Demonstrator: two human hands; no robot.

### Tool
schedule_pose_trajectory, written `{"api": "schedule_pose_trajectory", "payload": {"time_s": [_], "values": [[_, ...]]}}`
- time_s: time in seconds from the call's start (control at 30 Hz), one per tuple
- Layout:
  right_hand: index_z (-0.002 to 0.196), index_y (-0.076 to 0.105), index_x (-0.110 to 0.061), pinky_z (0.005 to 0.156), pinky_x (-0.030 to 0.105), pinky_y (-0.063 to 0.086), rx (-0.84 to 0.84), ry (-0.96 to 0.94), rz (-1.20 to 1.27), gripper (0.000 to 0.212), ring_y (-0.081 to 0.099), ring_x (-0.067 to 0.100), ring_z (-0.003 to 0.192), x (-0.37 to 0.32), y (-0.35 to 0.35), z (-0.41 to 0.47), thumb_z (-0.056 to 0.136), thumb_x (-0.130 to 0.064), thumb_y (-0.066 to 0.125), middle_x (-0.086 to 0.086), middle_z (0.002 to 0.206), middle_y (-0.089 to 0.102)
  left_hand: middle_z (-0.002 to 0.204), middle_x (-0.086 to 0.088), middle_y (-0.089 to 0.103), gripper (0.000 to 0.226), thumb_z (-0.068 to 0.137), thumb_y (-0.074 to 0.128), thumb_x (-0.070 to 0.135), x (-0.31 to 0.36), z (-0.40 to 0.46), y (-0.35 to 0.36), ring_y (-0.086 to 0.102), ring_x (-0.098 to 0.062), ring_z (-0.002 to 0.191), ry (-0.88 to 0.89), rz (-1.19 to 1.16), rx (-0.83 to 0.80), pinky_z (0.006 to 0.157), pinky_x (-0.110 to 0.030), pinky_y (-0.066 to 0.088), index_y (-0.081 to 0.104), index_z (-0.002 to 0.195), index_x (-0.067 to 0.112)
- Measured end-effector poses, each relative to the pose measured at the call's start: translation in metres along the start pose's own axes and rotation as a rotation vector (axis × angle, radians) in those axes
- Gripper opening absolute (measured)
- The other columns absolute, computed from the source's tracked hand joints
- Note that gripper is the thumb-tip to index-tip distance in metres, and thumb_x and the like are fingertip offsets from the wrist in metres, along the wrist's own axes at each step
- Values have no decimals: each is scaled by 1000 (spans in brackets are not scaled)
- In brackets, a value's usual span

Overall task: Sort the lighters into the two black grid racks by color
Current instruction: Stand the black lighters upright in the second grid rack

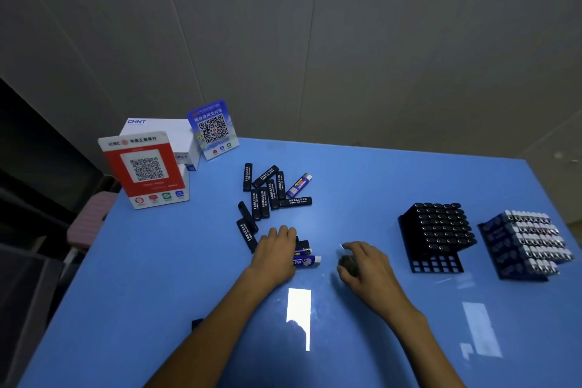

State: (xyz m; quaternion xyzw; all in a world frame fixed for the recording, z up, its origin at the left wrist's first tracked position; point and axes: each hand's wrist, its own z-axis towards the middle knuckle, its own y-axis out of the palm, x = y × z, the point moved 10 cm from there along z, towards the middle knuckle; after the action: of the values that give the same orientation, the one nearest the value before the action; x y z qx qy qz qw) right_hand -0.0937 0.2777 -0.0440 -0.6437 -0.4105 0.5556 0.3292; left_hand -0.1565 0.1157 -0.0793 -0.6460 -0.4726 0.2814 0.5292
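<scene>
Two racks on glossy blue table, grey panelled wall behind.

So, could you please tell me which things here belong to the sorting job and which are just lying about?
Job: black lighters, blue lighter, black rack, blue rack, both hands.
Lying about: red QR sign, blue QR sign, white box.

Open blue table from centre toward twelve o'clock, loose black lighters heaped at eleven, two full racks — black rack and blue-lighter rack — blocking three o'clock, QR stands and white box crowding ten o'clock, bare near edge at six.
</scene>
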Motion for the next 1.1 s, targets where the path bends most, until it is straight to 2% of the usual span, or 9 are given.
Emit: {"api": "schedule_pose_trajectory", "payload": {"time_s": [0.13,0.33,0.47,0.57,0.67,0.73,0.97,1.1], "values": [[128,55,-17,102,26,30,28,7,23,42,52,21,114,0,-3,-11,89,-32,63,-1,123,57,110,-7,55,39,82,64,19,1,-7,-7,55,-26,95,9,-13,20,71,-32,35,43,114,13],[118,60,-20,94,26,37,83,28,87,34,57,18,102,-5,-7,-33,86,-30,66,-5,110,60,101,-6,60,34,80,63,21,-2,-25,-12,60,-27,86,40,-93,-1,64,-32,40,42,106,14],[127,55,-18,91,21,32,113,81,92,41,55,20,108,-9,-10,-48,88,-27,66,-1,119,59,97,-3,58,31,79,63,25,-10,-40,-19,59,-27,80,59,-173,26,62,-32,41,37,96,18],[127,55,-17,90,21,32,134,125,107,41,54,21,110,-11,-10,-61,89,-28,65,0,121,59,93,0,56,31,79,63,26,-12,-52,-27,59,-26,80,94,-207,50,63,-33,44,36,95,19],[129,53,-21,94,21,34,141,155,115,43,51,17,115,-11,-11,-76,89,-37,59,-5,125,56,88,2,53,30,78,62,25,-7,-61,-34,58,-25,77,141,-235,59,61,-31,43,37,94,19],[132,50,-22,98,21,32,154,177,113,45,48,14,119,-7,-15,-88,91,-36,60,-6,130,53,90,2,55,29,79,61,25,2,-67,-39,56,-24,75,170,-238,59,60,-30,40,36,94,19],[137,44,-26,104,25,34,218,269,122,47,45,13,125,19,-36,-132,93,-40,56,-7,136,47,89,4,53,30,80,61,26,56,-81,-56,58,-25,80,259,-235,56,63,-29,37,36,95,20],[137,43,-25,105,27,36,229,300,121,47,43,13,127,42,-45,-162,94,-40,55,-7,139,46,102,0,62,33,81,60,26,101,-89,-60,61,-29,93,304,-235,69,66,-29,35,33,98,23]]}}
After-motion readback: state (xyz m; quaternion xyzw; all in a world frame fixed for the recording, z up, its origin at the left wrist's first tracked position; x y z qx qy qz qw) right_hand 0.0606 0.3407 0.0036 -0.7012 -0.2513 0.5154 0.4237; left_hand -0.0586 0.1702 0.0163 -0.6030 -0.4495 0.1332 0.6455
